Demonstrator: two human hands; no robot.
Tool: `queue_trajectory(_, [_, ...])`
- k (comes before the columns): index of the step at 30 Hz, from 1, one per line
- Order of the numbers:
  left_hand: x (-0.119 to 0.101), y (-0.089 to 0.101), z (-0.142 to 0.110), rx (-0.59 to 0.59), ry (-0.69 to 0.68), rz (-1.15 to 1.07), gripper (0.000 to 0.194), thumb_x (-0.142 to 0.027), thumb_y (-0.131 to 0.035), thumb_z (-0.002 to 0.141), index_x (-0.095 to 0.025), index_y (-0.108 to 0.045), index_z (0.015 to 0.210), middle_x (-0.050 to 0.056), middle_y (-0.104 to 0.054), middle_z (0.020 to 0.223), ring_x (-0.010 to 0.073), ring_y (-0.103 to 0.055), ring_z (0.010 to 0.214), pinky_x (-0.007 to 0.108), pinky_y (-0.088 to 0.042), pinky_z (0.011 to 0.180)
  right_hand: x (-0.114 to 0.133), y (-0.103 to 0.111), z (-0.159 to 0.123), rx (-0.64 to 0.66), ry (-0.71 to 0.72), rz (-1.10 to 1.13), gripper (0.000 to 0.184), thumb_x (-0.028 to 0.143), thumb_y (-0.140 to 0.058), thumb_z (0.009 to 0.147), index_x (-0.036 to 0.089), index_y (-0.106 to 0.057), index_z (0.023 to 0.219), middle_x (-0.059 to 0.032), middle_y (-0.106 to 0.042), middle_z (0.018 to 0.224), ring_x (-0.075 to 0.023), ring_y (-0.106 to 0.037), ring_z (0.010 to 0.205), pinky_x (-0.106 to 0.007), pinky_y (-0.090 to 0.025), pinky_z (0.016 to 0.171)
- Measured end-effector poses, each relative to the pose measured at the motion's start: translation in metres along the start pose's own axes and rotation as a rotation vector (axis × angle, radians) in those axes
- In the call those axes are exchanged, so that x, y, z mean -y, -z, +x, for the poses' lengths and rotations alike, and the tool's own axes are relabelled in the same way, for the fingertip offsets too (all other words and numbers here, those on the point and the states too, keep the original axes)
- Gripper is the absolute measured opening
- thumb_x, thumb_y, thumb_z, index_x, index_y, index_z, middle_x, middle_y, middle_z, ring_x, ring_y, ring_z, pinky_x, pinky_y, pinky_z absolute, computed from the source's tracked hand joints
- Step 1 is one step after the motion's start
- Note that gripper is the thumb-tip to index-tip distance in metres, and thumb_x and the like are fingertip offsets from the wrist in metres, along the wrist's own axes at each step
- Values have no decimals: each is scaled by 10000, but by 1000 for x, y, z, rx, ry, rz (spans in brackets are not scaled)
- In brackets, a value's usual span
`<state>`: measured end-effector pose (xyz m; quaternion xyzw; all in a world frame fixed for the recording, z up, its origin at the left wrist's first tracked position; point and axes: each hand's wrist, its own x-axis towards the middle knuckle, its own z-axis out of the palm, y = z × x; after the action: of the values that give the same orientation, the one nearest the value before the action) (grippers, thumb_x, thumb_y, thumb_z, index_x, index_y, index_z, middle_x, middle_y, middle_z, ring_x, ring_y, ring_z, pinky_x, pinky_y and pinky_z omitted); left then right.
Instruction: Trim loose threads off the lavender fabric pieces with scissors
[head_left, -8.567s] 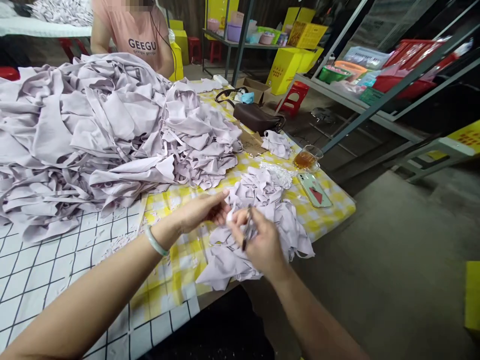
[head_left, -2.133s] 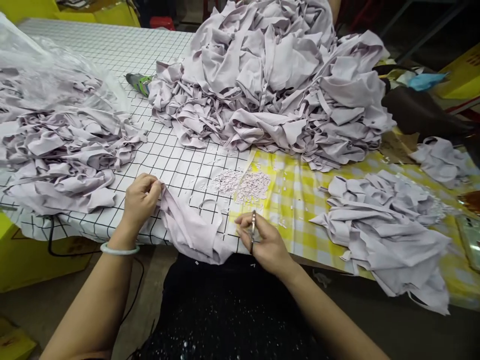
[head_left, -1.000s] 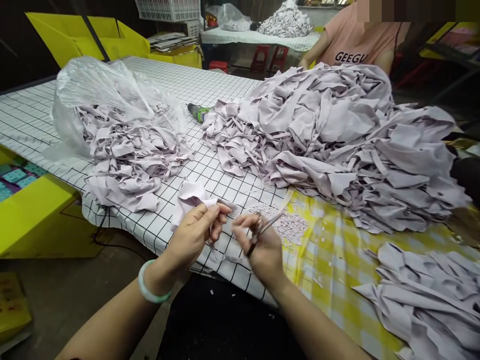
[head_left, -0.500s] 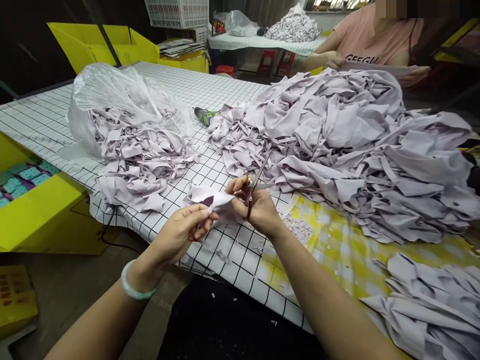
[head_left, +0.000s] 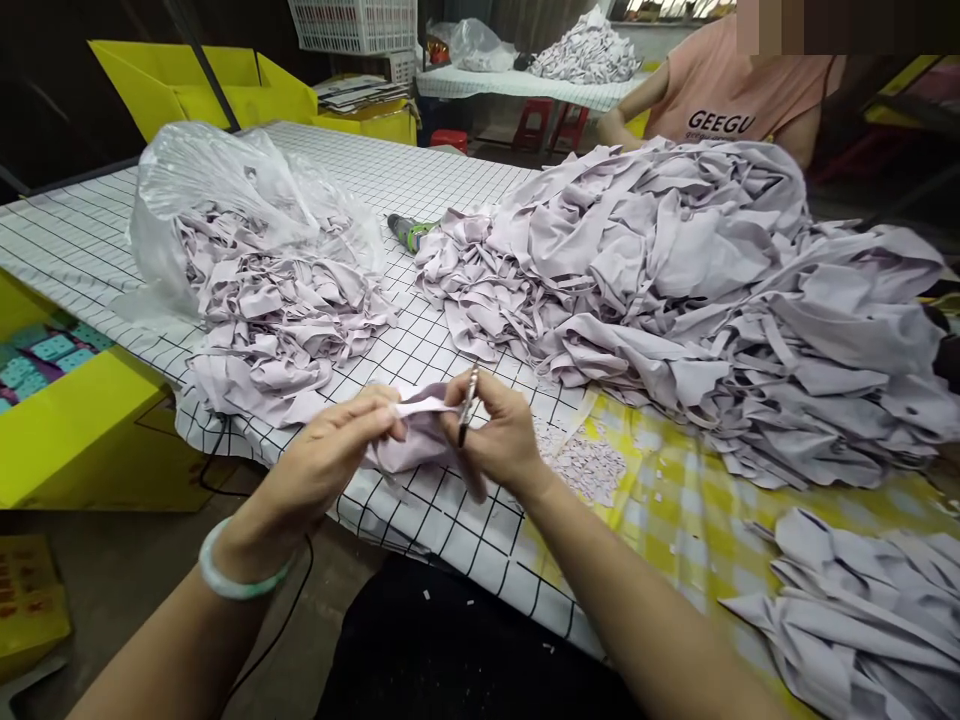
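Note:
My left hand [head_left: 330, 465], with a pale green bangle on the wrist, pinches a small lilac fabric piece [head_left: 416, 440] just above the table's near edge. My right hand [head_left: 495, 435] grips small scissors [head_left: 468, 395], blades closed and pointing up, right beside that piece. A heap of tiny lilac offcuts [head_left: 589, 462] lies on the cloth just right of my right hand.
A large lilac fabric heap [head_left: 675, 290] fills the table's middle and right. A clear plastic bag of the same fabric [head_left: 247, 250] sits at left, a smaller pile [head_left: 862, 610] at lower right. A green tool [head_left: 409, 232] lies between heaps. A person in a pink shirt [head_left: 720, 100] sits opposite. Yellow boxes [head_left: 67, 420] stand left.
My hands have dropped slightly toward the table edge. The scissors' blades, open half a second ago, are now closed and upright. The fabric piece is bunched closer between both hands.

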<state>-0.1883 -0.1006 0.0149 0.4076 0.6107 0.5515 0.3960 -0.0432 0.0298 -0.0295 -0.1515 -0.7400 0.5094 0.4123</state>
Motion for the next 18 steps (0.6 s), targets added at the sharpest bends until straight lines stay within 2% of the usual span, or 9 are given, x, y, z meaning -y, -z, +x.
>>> queue_trajectory(2, [-11,0,6,-175,-117,-25,253,-371,-595,866,-206,-638,680,110,-633,1084,220,-582,854,354,-519,653,-1,-28,-11,-40,-50,97,102,266,-682,826,225,-589,824,-3,-616,799,-154,-562,710,-312,-499,673])
queue_trajectory(3, [-16,0,11,-247,-152,-63,245,-358,-582,866,-204,-618,679,103,-630,1133,213,-579,856,355,-520,663,-2,-43,-16,-53,-92,176,126,303,-691,839,226,-591,844,-3,-623,801,-155,-571,709,-314,-507,673])
queue_trajectory(5, [-25,0,23,-360,-193,-196,224,-316,-558,869,-194,-584,683,86,-629,1069,145,-509,707,307,-467,595,-2,-66,-20,-64,-200,314,190,379,-700,855,227,-586,862,-2,-629,801,-156,-588,712,-315,-521,682])
queue_trajectory(7, [-28,-3,36,-462,-234,-303,219,-257,-531,883,-185,-556,678,54,-596,970,90,-363,576,271,-362,517,-2,-70,-22,-63,-258,334,244,436,-711,856,223,-592,857,-9,-642,819,-160,-604,735,-320,-529,712])
queue_trajectory(9, [-21,-15,45,-537,-311,-280,242,-208,-491,915,-190,-533,677,28,-563,947,81,-281,534,282,-276,478,-1,-49,-27,-61,-254,196,262,458,-733,848,219,-626,868,-29,-668,890,-180,-623,826,-345,-525,804])
queue_trajectory(11, [-4,-36,44,-463,-352,-155,276,-202,-451,964,-205,-547,705,22,-554,974,87,-280,523,301,-251,460,1,-10,-39,-53,-274,-23,282,476,-766,828,222,-658,889,-45,-677,963,-211,-619,934,-383,-496,891])
queue_trajectory(13, [19,-66,34,-260,-308,-53,289,-234,-454,993,-221,-597,742,40,-553,949,104,-342,547,311,-287,457,3,33,-58,-22,-369,-209,345,537,-785,796,223,-653,851,-42,-652,914,-223,-601,905,-379,-489,839])
queue_trajectory(15, [43,-96,19,-69,-236,-31,294,-275,-463,1008,-236,-641,777,62,-530,831,169,-483,695,323,-387,521,7,68,-82,27,-442,-358,392,586,-763,796,216,-631,791,-36,-620,824,-213,-579,811,-350,-473,746])
queue_trajectory(18, [68,-127,2,120,-161,-60,313,-340,-430,1034,-251,-642,821,91,-511,825,262,-532,991,371,-473,660,13,95,-114,109,-463,-505,449,608,-751,788,211,-566,692,-14,-568,703,-180,-526,680,-320,-427,660])
